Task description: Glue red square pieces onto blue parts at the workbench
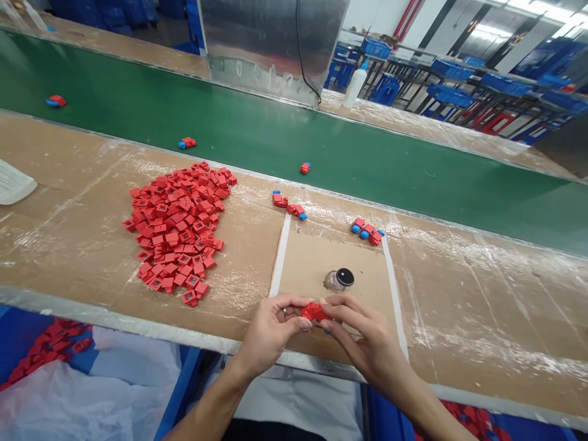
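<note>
Both hands meet over the near edge of the bench. My left hand (271, 327) pinches one side of a small red plastic piece (315, 312), and my right hand (361, 327) grips its other side. A bit of blue shows under the right fingertips; how the parts join is hidden. Just beyond the hands a small round jar with a black top (342, 278) stands on a cardboard sheet (316, 257). Several red-and-blue pieces (369, 231) lie in a row at the sheet's far right corner. Two more red-and-blue pieces (281, 200) rest near its far left corner.
A heap of red pieces (179, 226) sits left on the bench. Red-and-blue pieces (188, 143) lie spaced along the green belt (257, 135). Blue bins with red parts (50, 349) stand below the bench. A white bottle (356, 86) stands beyond the belt, beside a metal housing (271, 49).
</note>
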{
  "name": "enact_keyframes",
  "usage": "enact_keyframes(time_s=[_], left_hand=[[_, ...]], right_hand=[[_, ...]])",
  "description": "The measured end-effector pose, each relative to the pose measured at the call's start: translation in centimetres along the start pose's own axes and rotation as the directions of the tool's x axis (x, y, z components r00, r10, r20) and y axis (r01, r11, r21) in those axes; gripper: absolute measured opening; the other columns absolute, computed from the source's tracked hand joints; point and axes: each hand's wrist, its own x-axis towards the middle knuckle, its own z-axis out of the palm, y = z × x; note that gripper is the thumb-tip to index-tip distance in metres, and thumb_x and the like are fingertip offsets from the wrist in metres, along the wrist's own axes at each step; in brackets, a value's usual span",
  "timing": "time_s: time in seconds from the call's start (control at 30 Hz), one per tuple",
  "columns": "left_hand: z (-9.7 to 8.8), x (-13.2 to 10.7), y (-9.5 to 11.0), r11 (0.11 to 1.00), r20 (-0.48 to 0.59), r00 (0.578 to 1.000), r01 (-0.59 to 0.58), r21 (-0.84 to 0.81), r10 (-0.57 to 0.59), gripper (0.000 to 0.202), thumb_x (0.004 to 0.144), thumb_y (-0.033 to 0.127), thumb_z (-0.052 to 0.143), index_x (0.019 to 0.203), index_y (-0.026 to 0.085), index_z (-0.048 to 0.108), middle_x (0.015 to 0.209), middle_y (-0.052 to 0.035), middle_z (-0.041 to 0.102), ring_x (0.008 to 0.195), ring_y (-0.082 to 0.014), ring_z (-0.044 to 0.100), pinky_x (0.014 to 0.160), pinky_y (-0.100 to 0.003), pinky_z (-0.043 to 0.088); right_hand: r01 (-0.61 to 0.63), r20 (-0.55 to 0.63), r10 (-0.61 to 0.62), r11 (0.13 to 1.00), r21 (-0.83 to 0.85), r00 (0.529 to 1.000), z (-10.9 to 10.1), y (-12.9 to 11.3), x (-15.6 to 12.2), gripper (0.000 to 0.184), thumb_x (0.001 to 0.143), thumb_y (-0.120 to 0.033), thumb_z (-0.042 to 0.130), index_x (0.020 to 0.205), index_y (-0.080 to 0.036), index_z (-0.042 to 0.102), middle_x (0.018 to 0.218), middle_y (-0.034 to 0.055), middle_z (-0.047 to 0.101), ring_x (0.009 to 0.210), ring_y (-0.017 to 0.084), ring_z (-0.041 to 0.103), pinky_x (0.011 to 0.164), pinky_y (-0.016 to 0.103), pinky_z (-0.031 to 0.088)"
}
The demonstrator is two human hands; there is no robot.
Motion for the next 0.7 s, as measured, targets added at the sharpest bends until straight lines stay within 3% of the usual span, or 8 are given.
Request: enact_keyframes(time_s=[0.17,0.27,0.37,0.57,0.7], left_hand=[[0.3,0.1,0.0,0.999,-0.009,1.0,0.014,0.043,-0.013,0.037,0.072,0.025,0.08,0.108,0.018,0.069,0.088,-0.0041,0.072,0.079,-0.0133,0.065,0.074,-0.023,0.052],[0.4,0.0,0.2,0.986,0.048,0.998,0.035,0.16,-0.043,0.039,0.08,0.029,0.073,0.117,0.018,0.065,0.075,-0.0008,0.067,0.065,-0.0104,0.061,0.062,-0.021,0.05],[0.4,-0.1,0.4,0.971,0.118,0.99,0.048,0.235,-0.077,0.035,0.087,0.034,0.064,0.115,0.014,0.065,0.064,0.0004,0.062,0.054,-0.0091,0.055,0.052,-0.02,0.045],[0.0,-0.4,0.3,0.952,0.172,0.981,0.031,0.303,-0.087,0.033,0.091,0.037,0.056,0.112,0.013,0.064,0.069,-0.0026,0.064,0.056,-0.0106,0.058,0.055,-0.022,0.046],[-0.2,-0.5,0.3,0.94,0.208,0.971,0.037,0.34,-0.114,0.029,0.094,0.033,0.051,0.11,0.014,0.064,0.072,-0.0031,0.064,0.058,-0.0116,0.059,0.056,-0.024,0.048]], right_hand=[[-0.064,-0.028,0.065,0.998,0.026,0.998,-0.5,0.5,-0.1,0.013,0.093,-0.018,0.057,0.103,-0.022,0.065,0.101,0.0055,0.064,0.089,0.016,0.063,0.077,0.026,0.053],[-0.079,-0.085,0.081,0.996,0.029,0.993,-0.5,0.6,-0.5,0.015,0.093,-0.018,0.057,0.106,-0.023,0.064,0.103,0.0054,0.064,0.096,0.016,0.063,0.081,0.026,0.052],[-0.053,-0.101,0.054,0.998,0.014,0.993,-0.5,0.7,-0.8,0.018,0.093,-0.018,0.057,0.11,-0.023,0.062,0.103,0.0049,0.063,0.096,0.015,0.062,0.082,0.025,0.052],[-0.011,-0.026,0.012,0.999,0.041,1.0,0.3,1.1,-1.3,0.019,0.094,-0.011,0.051,0.106,-0.02,0.062,0.098,0.0062,0.058,0.089,0.014,0.06,0.076,0.024,0.051],[0.022,-0.05,-0.02,0.999,0.042,0.999,0.9,1.0,-1.5,0.022,0.094,-0.007,0.047,0.107,-0.02,0.06,0.093,0.0059,0.055,0.08,0.013,0.057,0.068,0.023,0.05]])
